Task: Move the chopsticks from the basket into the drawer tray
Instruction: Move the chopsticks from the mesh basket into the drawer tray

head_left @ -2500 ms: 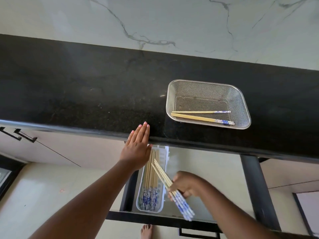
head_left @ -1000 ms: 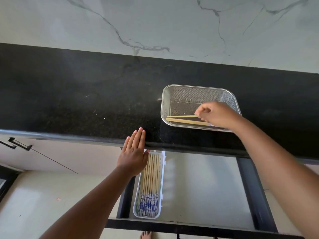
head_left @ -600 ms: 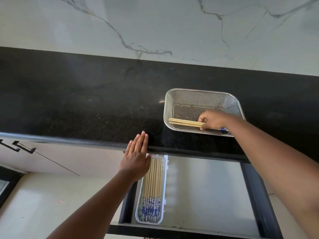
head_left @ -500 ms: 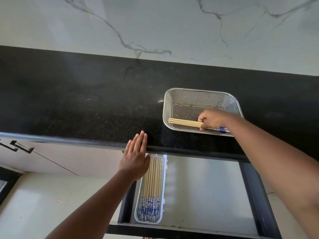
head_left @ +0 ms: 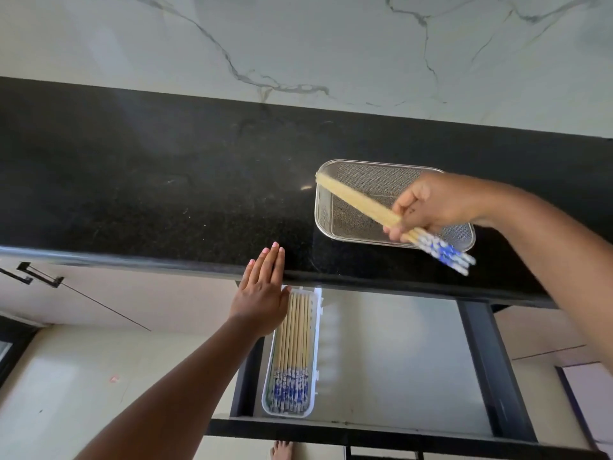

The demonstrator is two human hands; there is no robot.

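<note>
With the right hand closed around the last chopsticks above the basket, the person should align them lengthwise over the tray before lowering, while the left hand rests open-flat at the counter edge.

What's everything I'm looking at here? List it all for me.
Mesh basket: one, silver, on the counter, nothing visible left inside.
Held chopsticks: a small bunch, count unclear, wooden with blue-white ends, above the basket.
Tray: one, white, in the open drawer's left side.
Tray chopsticks: many, same pattern, lying side by side.
Drawer: one, pale inside, dark frame, pulled open.
Counter: one, black.
Wall: white marble.
Left hand: flat, at the counter edge.
Right hand: gripping the chopsticks.
Bare foot: one, bottom edge.
</note>
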